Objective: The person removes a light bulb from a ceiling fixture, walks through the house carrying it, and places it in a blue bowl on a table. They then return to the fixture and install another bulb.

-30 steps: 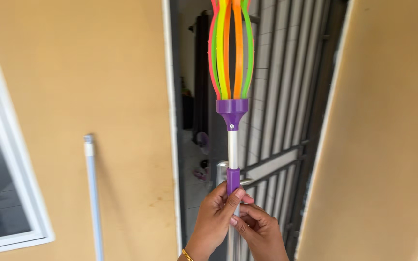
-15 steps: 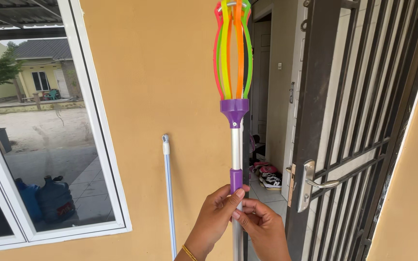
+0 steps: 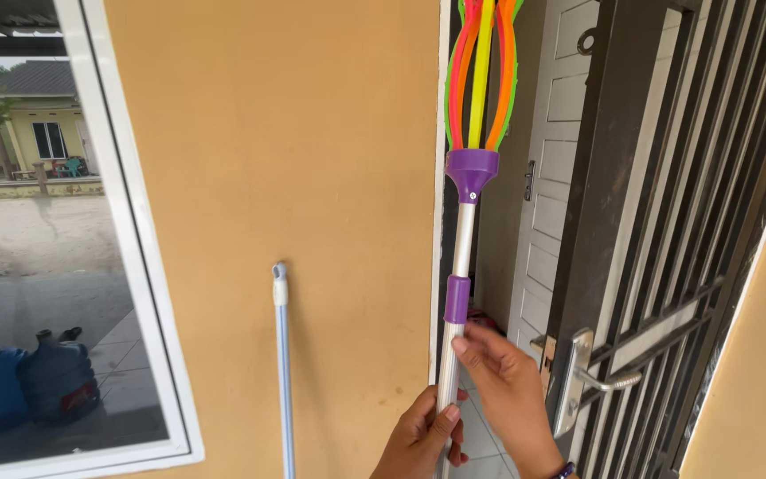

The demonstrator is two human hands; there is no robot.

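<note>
The left hand [image 3: 425, 435] is wrapped around the lower part of a silver pole [image 3: 450, 368], thumb across the front: its grip is closed on the pole. The right hand [image 3: 505, 381] stands just above it, palm toward the pole, with the fingertips [image 3: 463, 344] against the tube just under a purple collar [image 3: 457, 300]; the fingers lie fairly straight, laid on the pole rather than curled round it.

The pole stands nearly upright, leaning slightly to the right, in front of the white door frame [image 3: 438, 177]. At its top a purple socket [image 3: 472, 170] carries a head of curved plastic ribs [image 3: 482, 71] in green, yellow, orange and pink, which runs past the top edge of the view.

To the left, a pale blue stick [image 3: 283, 372] leans on the tan wall [image 3: 268, 160]. Further left, a white-framed window [image 3: 117, 266] reflects water jugs [image 3: 24, 377]. To the right stand a dark barred gate [image 3: 667, 222] with a metal lever handle [image 3: 589, 372] and, behind it, a white panelled door [image 3: 560, 160].
</note>
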